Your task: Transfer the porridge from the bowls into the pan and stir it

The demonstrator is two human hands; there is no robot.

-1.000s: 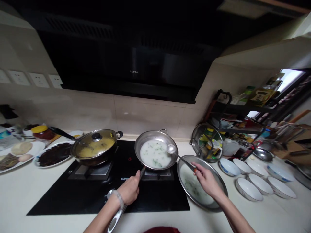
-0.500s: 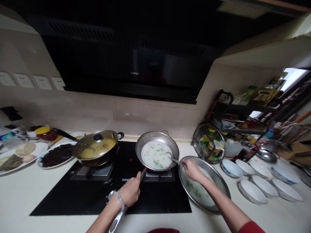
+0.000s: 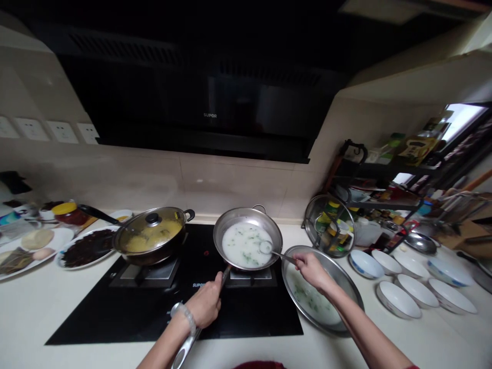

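Observation:
A steel wok (image 3: 220, 230) holding white, soupy porridge with green bits (image 3: 246, 246) sits on the right burner. My left hand (image 3: 206, 303) is wrapped round the wok's long metal handle (image 3: 183, 352). In my right hand (image 3: 312, 270) is a metal ladle (image 3: 266, 247), its bowl at the surface of the porridge near the wok's right side. Below my right hand, a wide steel basin (image 3: 350, 292) stands on the counter with more of the pale green-flecked porridge in it.
A lidded pan (image 3: 154, 241) of yellow food stands on the left burner. Plates of dark food (image 3: 90, 247) and other items lie further left. Several white bowls (image 3: 400, 300) are at the right, below a crowded rack (image 3: 384, 179). A glass lid (image 3: 329, 225) leans there.
My right hand has moved slightly right, and the ladle's bowl has risen to show at the porridge's surface. My left hand keeps its hold on the handle.

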